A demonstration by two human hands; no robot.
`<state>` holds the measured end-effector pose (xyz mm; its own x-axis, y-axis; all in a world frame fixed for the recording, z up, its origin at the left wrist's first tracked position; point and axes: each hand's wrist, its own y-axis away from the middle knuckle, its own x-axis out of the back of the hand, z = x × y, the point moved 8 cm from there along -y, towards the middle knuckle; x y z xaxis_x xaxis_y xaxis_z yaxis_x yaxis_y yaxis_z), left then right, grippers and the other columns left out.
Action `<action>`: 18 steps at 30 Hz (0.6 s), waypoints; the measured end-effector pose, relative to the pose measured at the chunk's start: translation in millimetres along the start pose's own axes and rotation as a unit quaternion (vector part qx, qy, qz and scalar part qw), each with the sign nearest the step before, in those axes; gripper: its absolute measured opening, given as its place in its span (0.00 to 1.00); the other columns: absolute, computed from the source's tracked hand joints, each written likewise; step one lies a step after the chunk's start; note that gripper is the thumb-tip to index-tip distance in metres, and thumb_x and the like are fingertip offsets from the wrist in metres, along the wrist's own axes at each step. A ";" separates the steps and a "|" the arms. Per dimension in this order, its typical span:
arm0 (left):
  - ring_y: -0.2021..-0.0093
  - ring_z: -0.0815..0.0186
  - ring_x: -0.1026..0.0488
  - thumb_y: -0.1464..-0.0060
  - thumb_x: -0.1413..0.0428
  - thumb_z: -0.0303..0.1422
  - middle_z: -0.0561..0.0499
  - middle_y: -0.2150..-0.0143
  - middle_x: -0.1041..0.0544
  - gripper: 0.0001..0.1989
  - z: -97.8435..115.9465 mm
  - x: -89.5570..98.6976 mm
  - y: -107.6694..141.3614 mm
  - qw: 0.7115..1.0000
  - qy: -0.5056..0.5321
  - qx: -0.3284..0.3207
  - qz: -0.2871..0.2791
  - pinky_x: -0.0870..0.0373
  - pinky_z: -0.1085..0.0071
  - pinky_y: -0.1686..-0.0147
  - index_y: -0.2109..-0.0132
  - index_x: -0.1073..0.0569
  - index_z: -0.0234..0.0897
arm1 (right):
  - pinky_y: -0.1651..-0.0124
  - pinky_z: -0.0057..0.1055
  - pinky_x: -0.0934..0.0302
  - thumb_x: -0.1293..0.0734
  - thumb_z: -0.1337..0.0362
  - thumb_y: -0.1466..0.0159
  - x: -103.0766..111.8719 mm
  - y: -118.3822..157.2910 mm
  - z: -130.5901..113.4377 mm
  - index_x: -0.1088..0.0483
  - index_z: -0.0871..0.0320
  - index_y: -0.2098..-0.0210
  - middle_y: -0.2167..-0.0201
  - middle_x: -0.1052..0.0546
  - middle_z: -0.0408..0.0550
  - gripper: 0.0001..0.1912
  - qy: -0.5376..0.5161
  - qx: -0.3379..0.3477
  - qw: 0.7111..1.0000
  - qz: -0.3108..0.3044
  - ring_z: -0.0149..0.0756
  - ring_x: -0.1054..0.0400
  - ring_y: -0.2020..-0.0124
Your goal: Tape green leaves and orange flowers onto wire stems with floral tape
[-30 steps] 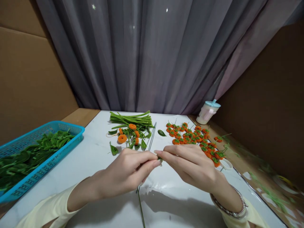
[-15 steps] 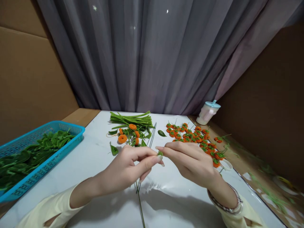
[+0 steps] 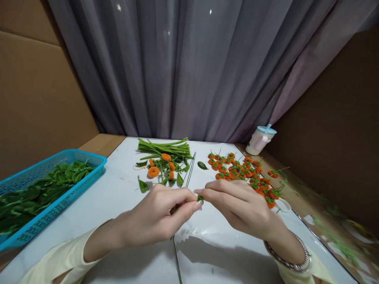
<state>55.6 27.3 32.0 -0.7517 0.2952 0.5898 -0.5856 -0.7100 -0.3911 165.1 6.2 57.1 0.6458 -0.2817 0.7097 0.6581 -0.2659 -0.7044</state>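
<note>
My left hand [image 3: 166, 215] is closed in a pinch, with a small green fuzzy piece [image 3: 200, 198] at the tips of its thumb and index finger. From the other side, the fingertips of my right hand [image 3: 239, 207] meet that same green piece; its thumb is hidden behind the fingers. A thin dark-green stem [image 3: 177, 258] runs down from beneath my left hand toward the table's near edge. Beyond the left hand lie orange fuzzy flowers [image 3: 153, 172] with green leaves [image 3: 143, 185]. Past my right hand are several orange-and-green pieces [image 3: 233, 169].
A blue basket [image 3: 102, 162] of green leaves stands at the left. Green stems [image 3: 166, 147] are bundled at the back, near thin wires [image 3: 191, 169] and a single leaf [image 3: 202, 165]. A lidded cup [image 3: 260, 141] and a white ring [image 3: 283, 204] are on the right.
Both hands have dropped slightly, still together at the green piece. The left fingers have curled in more beneath the thumb. The objects on the table have not moved.
</note>
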 end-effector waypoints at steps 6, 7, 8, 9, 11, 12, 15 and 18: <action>0.83 0.75 0.40 0.40 0.51 0.31 0.60 0.85 0.37 0.11 -9.1 -4.2 -1.6 0.992 0.088 0.084 -0.044 0.43 0.80 0.81 0.68 0.28 0.34 | 0.75 0.27 0.40 0.42 0.76 0.34 3.9 1.4 -6.5 0.33 0.65 0.52 0.70 0.24 0.50 0.13 0.022 0.041 0.999 0.011 0.32 0.30 0.72; 0.83 0.75 0.40 0.40 0.51 0.32 0.60 0.85 0.37 0.11 -10.1 -4.7 -1.4 0.990 0.097 0.094 -0.050 0.43 0.79 0.80 0.67 0.27 0.34 | 0.75 0.27 0.40 0.42 0.75 0.34 3.4 1.1 -6.8 0.33 0.64 0.53 0.70 0.24 0.50 0.12 0.019 0.042 0.999 0.010 0.31 0.30 0.73; 0.83 0.75 0.40 0.40 0.51 0.32 0.60 0.86 0.37 0.11 -10.6 -5.1 -1.1 0.988 0.104 0.100 -0.054 0.43 0.79 0.81 0.67 0.27 0.34 | 0.75 0.27 0.40 0.42 0.75 0.34 2.8 0.6 -6.7 0.32 0.63 0.54 0.70 0.24 0.49 0.12 0.015 0.040 0.999 0.008 0.31 0.30 0.73; 0.84 0.75 0.41 0.40 0.51 0.32 0.60 0.86 0.38 0.11 -10.6 -5.3 -0.8 0.987 0.108 0.102 -0.058 0.43 0.79 0.81 0.67 0.27 0.34 | 0.75 0.27 0.39 0.43 0.75 0.33 2.3 -0.1 -6.3 0.32 0.63 0.55 0.71 0.24 0.48 0.11 0.013 0.033 0.999 0.006 0.30 0.30 0.73; 0.84 0.75 0.42 0.41 0.51 0.32 0.60 0.86 0.38 0.11 -9.2 -4.6 -0.3 0.989 0.103 0.093 -0.056 0.44 0.79 0.81 0.68 0.28 0.34 | 0.74 0.26 0.40 0.43 0.75 0.33 1.7 -1.5 -5.7 0.31 0.62 0.58 0.70 0.24 0.47 0.11 0.011 0.019 1.000 0.002 0.29 0.30 0.72; 0.84 0.75 0.43 0.41 0.51 0.31 0.60 0.85 0.39 0.11 -7.6 -3.7 -0.1 0.991 0.091 0.081 -0.050 0.45 0.79 0.82 0.69 0.28 0.34 | 0.75 0.26 0.41 0.43 0.74 0.33 1.1 -2.0 -5.6 0.31 0.61 0.58 0.70 0.24 0.47 0.11 0.013 0.013 1.000 -0.003 0.29 0.30 0.72; 0.82 0.75 0.44 0.41 0.51 0.29 0.59 0.83 0.39 0.11 -0.6 0.9 0.5 0.999 0.020 0.030 -0.017 0.47 0.78 0.82 0.71 0.31 0.34 | 0.75 0.26 0.41 0.43 0.73 0.32 -1.8 -2.6 -5.5 0.31 0.62 0.58 0.71 0.24 0.46 0.10 0.024 0.003 0.999 -0.027 0.28 0.29 0.72; 0.81 0.76 0.44 0.42 0.51 0.27 0.59 0.81 0.39 0.10 2.9 -0.1 0.4 1.000 -0.011 0.004 -0.016 0.49 0.78 0.81 0.72 0.32 0.34 | 0.73 0.26 0.40 0.44 0.74 0.32 -5.1 -1.1 -5.7 0.31 0.63 0.58 0.70 0.24 0.47 0.11 0.025 0.010 0.998 -0.055 0.28 0.30 0.72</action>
<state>56.4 25.1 33.8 -0.7265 0.3035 0.6165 -0.6062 -0.7056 -0.3670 158.9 2.7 54.2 0.5489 -0.2971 0.7813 0.7324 -0.2794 -0.6209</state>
